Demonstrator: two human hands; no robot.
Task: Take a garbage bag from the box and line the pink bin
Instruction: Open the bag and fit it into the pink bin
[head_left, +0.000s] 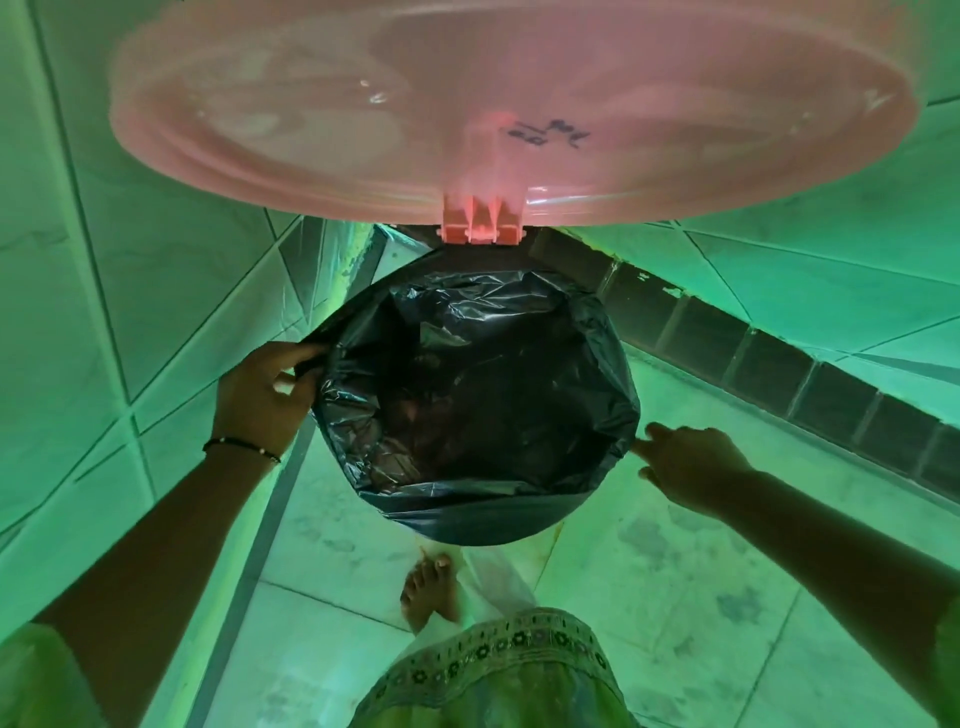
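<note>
The pink bin stands open below me, its round pink lid (519, 104) swung up on the hinge (482, 221) at the far side. A black garbage bag (478, 395) fills the bin's mouth and is folded down over the rim all round, hiding the bin's walls. My left hand (265, 389) pinches the bag's edge at the left rim. At the right rim my right hand (685, 460) touches the bag's fold with extended fingers. The bag box is not in view.
Tiled walls close in on the left and behind the bin, with a dark tile band (753, 358) along the right wall. The tiled floor (649, 597) spreads to the right. My bare foot (428, 587) stands just in front of the bin.
</note>
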